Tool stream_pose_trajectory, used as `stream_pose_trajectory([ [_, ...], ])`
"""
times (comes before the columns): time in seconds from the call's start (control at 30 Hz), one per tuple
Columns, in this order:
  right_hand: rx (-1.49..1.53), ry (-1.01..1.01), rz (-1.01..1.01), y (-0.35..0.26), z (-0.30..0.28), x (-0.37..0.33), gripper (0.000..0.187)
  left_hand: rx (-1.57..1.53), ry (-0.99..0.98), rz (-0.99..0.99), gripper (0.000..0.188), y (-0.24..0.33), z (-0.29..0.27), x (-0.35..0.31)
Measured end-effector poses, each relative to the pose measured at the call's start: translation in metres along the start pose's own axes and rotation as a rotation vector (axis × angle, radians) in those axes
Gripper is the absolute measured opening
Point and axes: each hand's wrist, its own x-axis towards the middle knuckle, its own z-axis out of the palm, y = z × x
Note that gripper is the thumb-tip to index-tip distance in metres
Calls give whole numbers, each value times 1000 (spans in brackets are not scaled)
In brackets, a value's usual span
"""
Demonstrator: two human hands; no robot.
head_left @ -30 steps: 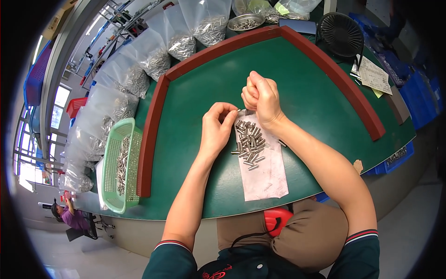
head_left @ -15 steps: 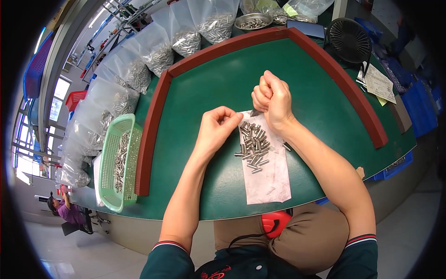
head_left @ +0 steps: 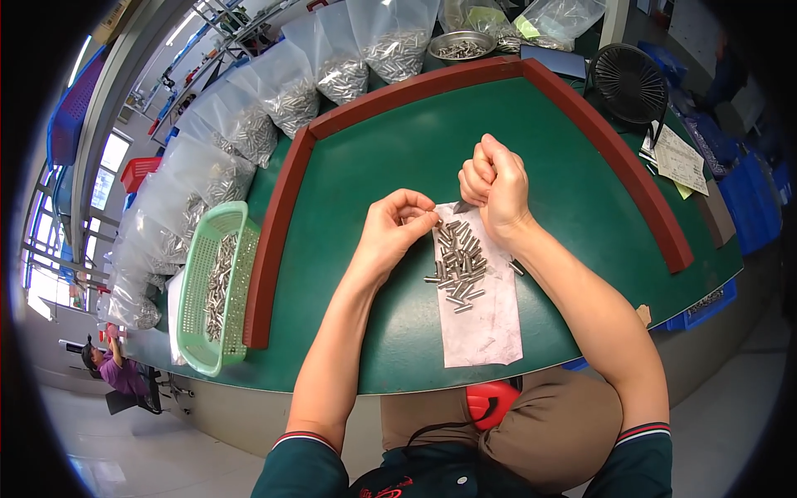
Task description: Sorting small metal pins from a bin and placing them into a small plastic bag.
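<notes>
A heap of short metal pins (head_left: 461,259) lies on a stained white cloth or paper strip (head_left: 481,342) on the green table. At the strip's far left corner, my left hand (head_left: 393,228) has thumb and forefinger pinched on what looks like one small metal pin, mostly hidden by the fingertips. My right hand (head_left: 501,184) is closed in a fist just right of it, around a tool whose dark pointed blade (head_left: 463,207) sticks out toward the left fingertips. Its handle is hidden in the fist. A lone pin (head_left: 516,267) lies by my right forearm.
A dark red raised border (head_left: 281,224) frames the work area. Left of it stands a green basket (head_left: 237,303) of pins. Several clear bags (head_left: 286,104) of metal parts line the far left, with a metal bowl (head_left: 462,48) behind. A black fan (head_left: 628,83) stands far right.
The whole view has shifted slightly. The left fingertips now pinch together beside the blade, with the other fingers a bit more lifted. The right fist stays closed around the tool.
</notes>
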Motion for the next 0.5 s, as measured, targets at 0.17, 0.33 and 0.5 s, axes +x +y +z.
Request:
stream_pose_trajectory([
  [0.17, 6, 3, 0, 0, -1, 0, 43, -677, -119, -276, 13, -1, -9, 0],
  [0.33, 69, 20, -9, 1, -1, 1, 41, -1036, -210, -320, 12, -16, -14, 2],
  [0.5, 68, 20, -9, 1, -2, 1, 41, -1098, -209, -328, 12, -17, -14, 3],
])
